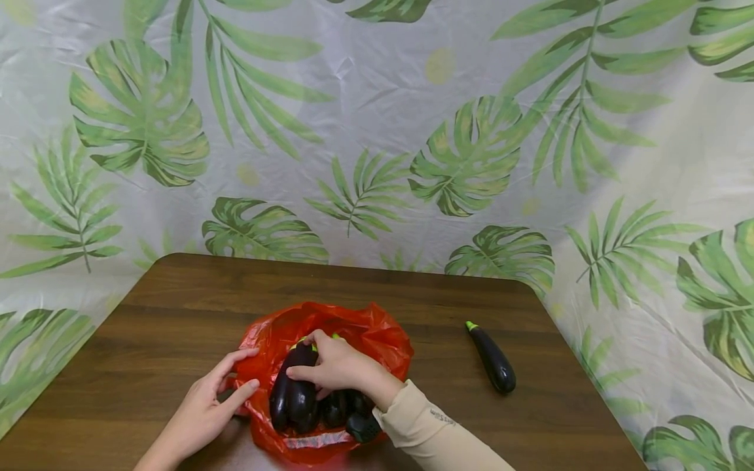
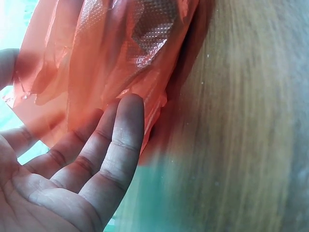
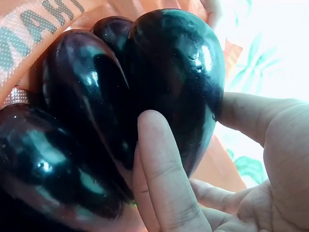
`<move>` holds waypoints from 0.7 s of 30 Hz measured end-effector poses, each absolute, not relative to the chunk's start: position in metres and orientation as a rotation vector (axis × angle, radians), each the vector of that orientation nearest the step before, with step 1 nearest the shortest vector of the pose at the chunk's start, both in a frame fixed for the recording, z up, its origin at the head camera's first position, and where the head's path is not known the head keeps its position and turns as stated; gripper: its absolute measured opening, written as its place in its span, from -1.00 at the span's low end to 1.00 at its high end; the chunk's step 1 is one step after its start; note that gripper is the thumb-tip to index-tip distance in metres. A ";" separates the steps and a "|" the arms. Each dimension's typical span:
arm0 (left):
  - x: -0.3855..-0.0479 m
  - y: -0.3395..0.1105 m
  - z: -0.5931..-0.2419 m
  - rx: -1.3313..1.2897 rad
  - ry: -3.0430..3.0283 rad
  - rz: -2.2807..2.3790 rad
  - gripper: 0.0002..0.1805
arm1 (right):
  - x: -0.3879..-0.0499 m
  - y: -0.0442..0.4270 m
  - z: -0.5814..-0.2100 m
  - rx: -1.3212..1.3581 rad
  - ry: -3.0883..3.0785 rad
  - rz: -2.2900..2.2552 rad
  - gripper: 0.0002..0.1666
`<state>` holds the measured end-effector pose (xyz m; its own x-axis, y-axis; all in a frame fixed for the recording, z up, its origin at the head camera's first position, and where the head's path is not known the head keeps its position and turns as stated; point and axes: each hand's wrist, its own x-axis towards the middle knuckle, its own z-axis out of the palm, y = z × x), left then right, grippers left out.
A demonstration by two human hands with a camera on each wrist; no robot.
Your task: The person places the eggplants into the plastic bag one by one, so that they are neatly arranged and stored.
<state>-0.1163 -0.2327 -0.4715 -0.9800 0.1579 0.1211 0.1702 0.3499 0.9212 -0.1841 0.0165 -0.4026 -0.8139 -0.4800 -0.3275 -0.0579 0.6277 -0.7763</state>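
Note:
A red plastic bag (image 1: 383, 330) stands with its mouth spread, holding several dark, glossy eggplants. My right hand (image 1: 341, 366) reaches inside and grips one eggplant (image 1: 303, 399) with thumb and fingers on either side. In the right wrist view, that eggplant (image 3: 176, 63) shows its rounded end, with another eggplant (image 3: 82, 82) close beside it. At the bag's left side is my left hand (image 1: 206, 405), its fingers mostly straight and lightly touching the thin plastic (image 2: 91, 63). Part of the other eggplants is hidden under my right hand and forearm.
Right of the bag, a single eggplant (image 1: 493, 360) with a green stem end lies on the brown wooden table (image 1: 194, 314). Behind and around the table hangs a pale sheet (image 1: 377, 118) printed with green leaves.

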 end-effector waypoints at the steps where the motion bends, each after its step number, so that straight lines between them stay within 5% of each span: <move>1: -0.116 -0.233 -0.471 -0.311 -2.573 -1.756 -0.46 | -0.184 0.017 -0.403 -0.421 2.335 -1.092 -0.26; 21: -0.116 -0.233 -0.472 -0.331 -2.566 -1.758 -0.45 | -0.182 0.016 -0.403 -0.442 2.359 -1.045 -0.21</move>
<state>-0.1161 -0.2328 -0.4715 -0.9776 0.1659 0.1298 0.1810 0.3459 0.9207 -0.1824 0.0165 -0.4032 -0.8127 -0.4836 -0.3250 -0.0845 0.6496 -0.7555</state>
